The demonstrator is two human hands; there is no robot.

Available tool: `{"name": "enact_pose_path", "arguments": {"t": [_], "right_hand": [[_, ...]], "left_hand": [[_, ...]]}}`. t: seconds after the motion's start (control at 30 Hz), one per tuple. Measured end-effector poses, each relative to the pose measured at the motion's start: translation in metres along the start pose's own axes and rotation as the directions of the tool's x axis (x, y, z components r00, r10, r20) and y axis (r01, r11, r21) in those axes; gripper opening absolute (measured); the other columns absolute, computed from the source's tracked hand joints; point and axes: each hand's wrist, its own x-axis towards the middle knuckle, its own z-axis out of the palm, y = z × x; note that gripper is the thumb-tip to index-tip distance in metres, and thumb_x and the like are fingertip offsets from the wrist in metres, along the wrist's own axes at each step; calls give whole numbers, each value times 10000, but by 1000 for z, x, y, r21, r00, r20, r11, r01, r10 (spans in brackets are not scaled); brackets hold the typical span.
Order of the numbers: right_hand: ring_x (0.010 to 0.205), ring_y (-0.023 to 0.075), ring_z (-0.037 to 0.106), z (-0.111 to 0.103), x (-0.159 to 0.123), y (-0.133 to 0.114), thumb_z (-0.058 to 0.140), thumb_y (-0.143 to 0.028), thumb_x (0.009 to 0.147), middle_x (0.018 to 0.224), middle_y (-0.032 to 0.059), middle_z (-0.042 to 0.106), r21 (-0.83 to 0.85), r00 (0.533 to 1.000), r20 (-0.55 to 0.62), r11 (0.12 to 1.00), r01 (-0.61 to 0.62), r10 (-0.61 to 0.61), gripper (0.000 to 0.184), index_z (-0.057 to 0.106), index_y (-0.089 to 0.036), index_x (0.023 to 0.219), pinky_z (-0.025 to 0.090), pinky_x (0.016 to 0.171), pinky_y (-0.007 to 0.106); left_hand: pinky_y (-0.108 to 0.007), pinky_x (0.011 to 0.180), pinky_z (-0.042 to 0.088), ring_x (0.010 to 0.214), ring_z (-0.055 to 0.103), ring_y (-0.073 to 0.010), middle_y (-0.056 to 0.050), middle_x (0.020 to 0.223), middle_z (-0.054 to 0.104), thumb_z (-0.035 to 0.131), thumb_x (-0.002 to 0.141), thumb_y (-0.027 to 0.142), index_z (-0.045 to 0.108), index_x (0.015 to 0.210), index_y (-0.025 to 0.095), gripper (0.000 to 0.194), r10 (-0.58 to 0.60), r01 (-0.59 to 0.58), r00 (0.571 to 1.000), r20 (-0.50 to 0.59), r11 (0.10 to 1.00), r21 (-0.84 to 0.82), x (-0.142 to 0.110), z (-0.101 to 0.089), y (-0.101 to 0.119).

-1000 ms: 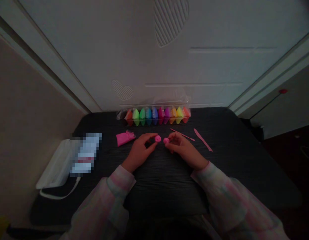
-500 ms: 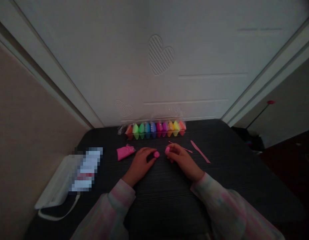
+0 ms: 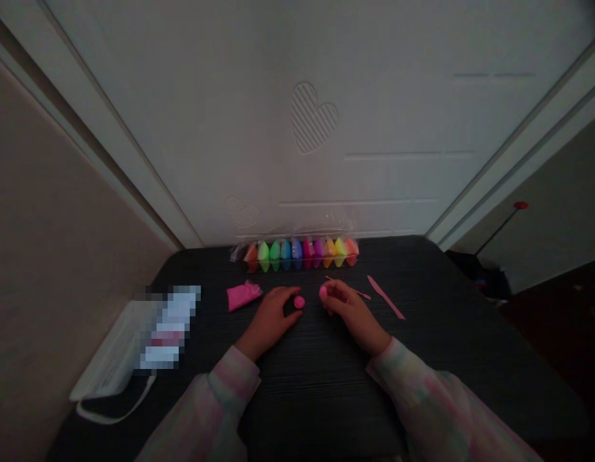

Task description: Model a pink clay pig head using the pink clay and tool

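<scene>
My left hand rests on the dark table, thumb and index finger curved apart around a small pink clay ball. The ball sits between these fingertips, with a narrow gap visible at the thumb. My right hand is closed, pinching another piece of pink clay at its fingertips. Part of that piece is hidden by the fingers. Beyond the right hand lies a thin pink modelling tool, partly covered by it. A pink clay knife lies farther right. A pink packet is left of my left hand.
A clear-wrapped row of colourful clay packs stands along the table's back, by the white door with heart reliefs. On the left, a blurred-out phone-like object leans on a white case, with a white cable.
The view has tilted slightly, so the scene sits a little lower. My left thumb and index finger have spread slightly around the ball. My right hand keeps its pinch.
</scene>
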Motion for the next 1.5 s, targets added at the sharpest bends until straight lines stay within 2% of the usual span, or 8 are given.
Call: {"name": "enact_pose_path", "arguments": {"t": [0.2,0.4,0.73,0.9,1.1,1.23,1.37,1.5], "right_hand": [[637,127,474,1,0,2,558,-378,709,724,-3,521,-105,999,1,994,32,-32,239,544,-193,858,378,599,274],[679,153,501,3,-6,9,513,-256,756,822,32,538,-453,946,42,838,305,-321,312,487,-220,1065,420,643,314],[767,167,542,8,-19,1,492,-211,775,872,57,571,-584,831,232,611,535,-505,277,471,-206,1052,457,688,315],[740,144,534,6,-19,1,549,-216,750,850,45,559,-544,780,200,595,591,-593,337,453,-183,1072,480,673,291],[985,199,490,5,-20,4,595,-224,723,1030,96,507,-624,664,200,428,653,-720,374,482,-193,1079,450,838,361],[926,183,515,5,-20,4,542,-169,756,1003,85,518,-636,629,227,375,674,-744,270,535,-214,1023,485,760,332],[881,171,532,3,-17,3,537,-166,769,940,78,551,-634,640,198,400,661,-743,214,569,-199,978,481,754,327],[929,175,525,0,-13,4,553,-170,759,953,78,556,-604,689,142,490,629,-711,212,577,-190,969,453,822,342]], "left_hand": [[-411,871,417,998,520,-217,-67,1056,594,623,660,209,551,1051,210,398,19,-20,1000,-14,999,-25,-1,1,1],[-458,941,339,1080,461,-217,-67,1109,555,578,715,300,603,955,220,254,-6,-20,981,-193,991,-133,-1,-10,6],[-439,988,275,1130,416,-224,-39,1120,553,653,649,221,671,813,259,169,-11,9,1000,-4,941,-338,-3,-10,7],[-378,945,320,1054,471,-210,-49,1045,554,626,675,252,664,782,211,121,-122,92,992,-14,816,-570,-5,-10,12],[-320,879,372,942,515,-178,-32,950,568,614,683,221,649,768,183,99,-201,126,979,17,542,-831,-11,3,22],[-306,856,375,914,522,-172,-32,926,575,609,691,206,646,777,177,98,-164,167,982,92,540,-825,-15,8,27],[-276,844,363,897,520,-154,-13,902,582,605,696,215,644,772,185,91,-203,152,978,36,595,-789,-13,3,20],[-271,791,382,802,534,-135,-7,850,603,590,707,244,635,853,191,161,-287,204,957,47,547,-812,-8,0,11]]}}
